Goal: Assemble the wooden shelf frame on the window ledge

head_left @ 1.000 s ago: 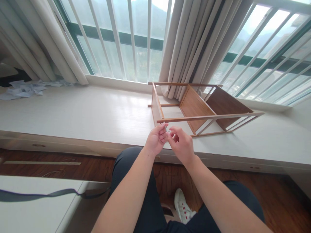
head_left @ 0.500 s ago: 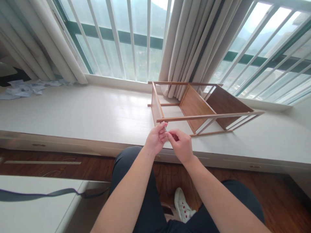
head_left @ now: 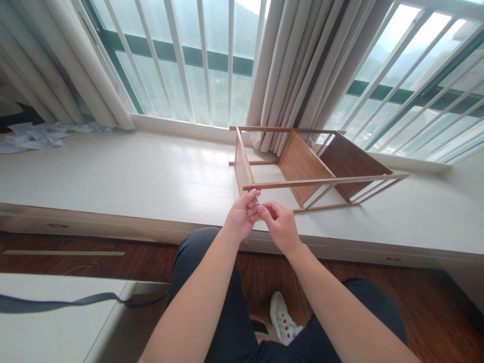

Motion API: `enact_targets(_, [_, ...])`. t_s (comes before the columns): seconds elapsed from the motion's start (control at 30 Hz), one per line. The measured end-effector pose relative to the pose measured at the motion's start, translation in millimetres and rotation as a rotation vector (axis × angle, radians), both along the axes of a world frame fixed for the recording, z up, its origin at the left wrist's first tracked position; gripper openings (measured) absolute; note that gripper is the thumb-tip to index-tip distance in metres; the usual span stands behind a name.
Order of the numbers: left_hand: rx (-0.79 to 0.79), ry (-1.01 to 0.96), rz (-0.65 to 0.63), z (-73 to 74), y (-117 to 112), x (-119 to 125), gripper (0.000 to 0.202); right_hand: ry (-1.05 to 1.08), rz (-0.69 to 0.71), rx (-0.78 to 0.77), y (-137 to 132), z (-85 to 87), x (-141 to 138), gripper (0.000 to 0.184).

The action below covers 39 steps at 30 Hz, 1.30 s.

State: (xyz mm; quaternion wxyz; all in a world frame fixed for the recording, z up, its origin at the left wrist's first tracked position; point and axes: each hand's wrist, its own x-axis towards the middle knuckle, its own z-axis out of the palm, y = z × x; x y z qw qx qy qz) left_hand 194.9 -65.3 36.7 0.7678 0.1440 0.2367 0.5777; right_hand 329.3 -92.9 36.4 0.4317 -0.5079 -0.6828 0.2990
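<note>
A small wooden shelf frame (head_left: 302,166) lies on its side on the white window ledge (head_left: 124,176). Just in front of its near rail, my left hand (head_left: 242,218) and my right hand (head_left: 279,227) meet with fingertips pinched together. Between them sits a small metal piece (head_left: 257,199), too small to name. Both hands hover above the ledge's front edge, a little below the frame's near rail, not touching it.
Beige curtains (head_left: 298,70) hang behind the frame, and another curtain (head_left: 64,70) hangs at the left. Crumpled papers (head_left: 34,136) lie at the ledge's far left. A white surface with a dark strap (head_left: 68,303) sits at lower left. Wooden floor and my white shoe (head_left: 282,317) are below.
My right hand's fingers have closed in closer to my left fingertips. The hands stay in the same place by the frame's near rail.
</note>
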Motion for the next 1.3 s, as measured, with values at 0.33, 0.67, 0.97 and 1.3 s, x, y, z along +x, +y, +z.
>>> enact_targets(0.33, [0.012,0.012,-0.001,2.0,-3.8,0.9,0.034,0.008,-0.043,0.065,-2.5,-1.8,1.6,0.031])
enact_targets(0.67, [0.008,-0.010,-0.002,4.4,-3.8,0.1,0.034,-0.065,-0.040,0.291,-2.7,3.8,0.8,0.020])
enact_targets(0.97, [-0.004,-0.032,-0.001,3.3,-2.8,-0.8,0.033,-0.185,-0.019,0.537,1.3,2.8,-1.4,0.016])
enact_targets(1.3, [0.025,-0.049,-0.024,-0.9,0.6,-0.3,0.034,-0.324,0.044,0.465,5.2,10.9,3.4,0.026])
